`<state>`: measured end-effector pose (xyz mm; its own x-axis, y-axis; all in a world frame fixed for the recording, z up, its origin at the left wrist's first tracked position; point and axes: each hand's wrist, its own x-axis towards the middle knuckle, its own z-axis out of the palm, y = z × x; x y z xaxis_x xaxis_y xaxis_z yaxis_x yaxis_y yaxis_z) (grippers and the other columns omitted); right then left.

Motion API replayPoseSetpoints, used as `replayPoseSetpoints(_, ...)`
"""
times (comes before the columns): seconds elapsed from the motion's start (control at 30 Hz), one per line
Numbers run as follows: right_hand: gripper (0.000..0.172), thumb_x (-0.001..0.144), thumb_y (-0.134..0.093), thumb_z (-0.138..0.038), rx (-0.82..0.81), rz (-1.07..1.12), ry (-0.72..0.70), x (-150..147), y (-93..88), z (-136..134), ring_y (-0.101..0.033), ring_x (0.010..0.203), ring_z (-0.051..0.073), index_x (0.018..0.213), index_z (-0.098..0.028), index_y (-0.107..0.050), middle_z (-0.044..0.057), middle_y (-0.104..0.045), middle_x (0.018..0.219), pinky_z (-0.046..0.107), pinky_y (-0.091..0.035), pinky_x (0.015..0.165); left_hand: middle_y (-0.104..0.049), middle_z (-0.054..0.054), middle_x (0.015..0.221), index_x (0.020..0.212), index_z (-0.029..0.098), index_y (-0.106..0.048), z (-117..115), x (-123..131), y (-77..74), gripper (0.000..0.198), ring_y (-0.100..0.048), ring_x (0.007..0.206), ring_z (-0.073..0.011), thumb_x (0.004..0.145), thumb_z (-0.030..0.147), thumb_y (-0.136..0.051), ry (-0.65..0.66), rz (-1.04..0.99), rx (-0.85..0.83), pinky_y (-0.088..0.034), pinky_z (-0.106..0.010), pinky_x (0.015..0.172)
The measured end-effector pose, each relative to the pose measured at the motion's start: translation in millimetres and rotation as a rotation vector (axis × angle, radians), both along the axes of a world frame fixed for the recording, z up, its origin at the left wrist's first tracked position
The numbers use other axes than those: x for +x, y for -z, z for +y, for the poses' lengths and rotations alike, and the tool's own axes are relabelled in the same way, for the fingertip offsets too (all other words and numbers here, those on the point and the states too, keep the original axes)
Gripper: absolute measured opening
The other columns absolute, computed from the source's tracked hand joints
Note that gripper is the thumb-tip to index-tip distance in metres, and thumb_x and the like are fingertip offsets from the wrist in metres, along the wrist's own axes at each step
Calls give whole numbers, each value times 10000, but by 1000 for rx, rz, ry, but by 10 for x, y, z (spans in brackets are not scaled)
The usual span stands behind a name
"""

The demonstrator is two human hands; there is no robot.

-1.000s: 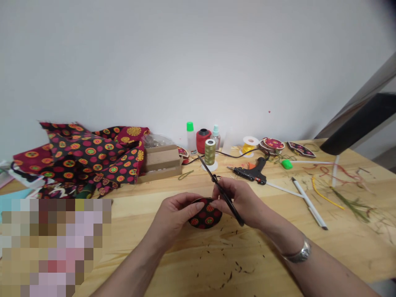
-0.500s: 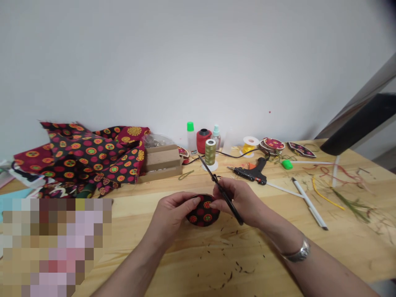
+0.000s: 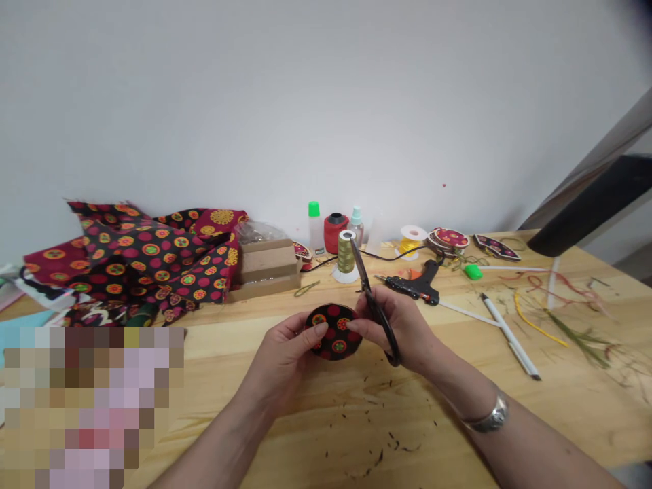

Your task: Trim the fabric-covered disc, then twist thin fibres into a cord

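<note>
A round fabric-covered disc [image 3: 334,339], black with red and orange dots, is held level above the table. My left hand [image 3: 288,350] pinches its left side, thumb on top and fingers hidden beneath. On the right edge of the disc rests the thumb of my right hand [image 3: 394,326], which also grips a pair of dark scissors [image 3: 377,309]. The blades point up and away from me, past the disc, not touching it. Small dark trimmings [image 3: 379,455] lie scattered on the table below my hands.
Crumpled patterned fabric [image 3: 153,255] and a cardboard box [image 3: 269,265] are at the back left. Behind my hands stand a green thread spool [image 3: 346,252] and a red one [image 3: 335,234]. A glue gun [image 3: 420,284], white marker [image 3: 509,336] and cord scraps [image 3: 581,333] lie right.
The disc has been raised slightly and tipped so more of its patterned face shows. The scissors have swung more upright in my right hand.
</note>
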<state>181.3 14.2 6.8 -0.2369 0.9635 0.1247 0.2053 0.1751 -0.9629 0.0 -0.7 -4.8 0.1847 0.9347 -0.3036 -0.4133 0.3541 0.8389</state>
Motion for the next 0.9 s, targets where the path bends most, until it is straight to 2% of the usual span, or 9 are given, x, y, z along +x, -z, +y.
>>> replayPoseSetpoints(0.2, 290, 636, -724, -348, -82, 7, -27, 1, -42, -12, -423, 554, 87, 739, -169, -520, -40, -489, 626, 209, -377, 514, -745, -82, 821, 868, 118, -722, 8, -34, -16, 219, -663, 711, -179, 664, 197, -737, -47, 41, 21, -518, -285, 691)
replayPoseSetpoints(0.33, 361, 631, -710, -429, -157, -42, -139, 81, -70, 9, -404, 542, 93, 784, -169, -513, -39, -475, 618, 213, -335, 484, -745, -79, 807, 839, 119, -725, 24, -86, -27, 208, -658, 692, -161, 647, 194, -750, -77, 109, 65, -512, -240, 654)
replayPoseSetpoints(0.47, 362, 654, -685, -466, -37, -323, -202, 165, -135, -5, -383, 570, 104, 782, -171, -518, -29, -475, 639, 220, -307, 489, -745, -70, 802, 834, 128, -726, 29, -104, -11, 202, -657, 692, -160, 642, 186, -751, -83, 109, 74, -515, -243, 659)
replayPoseSetpoints(0.6, 404, 642, -679, -527, 57, -486, -195, 181, -205, -36, -357, 578, 101, 726, -184, -483, -38, -459, 642, 213, -289, 493, -741, -74, 792, 834, 124, -722, 46, -109, 9, 209, -655, 696, -173, 636, 184, -752, -107, 96, 74, -514, -268, 674)
replayPoseSetpoints(0.73, 493, 566, -698, -608, 100, -559, -187, 166, -219, -44, -328, 562, 93, 672, -191, -457, -51, -431, 614, 201, -258, 473, -737, -82, 803, 850, 124, -715, 52, -116, 10, 211, -654, 717, -195, 648, 180, -740, -94, 75, 86, -509, -303, 692)
replayPoseSetpoints(0.9, 491, 575, -681, -628, 119, -565, -210, 167, -207, -31, -328, 568, 92, 672, -192, -474, -52, -429, 613, 194, -258, 478, -734, -90, 794, 846, 121, -712, 45, -117, -8, 210, -652, 719, -210, 645, 176, -736, -83, 66, 108, -505, -318, 689)
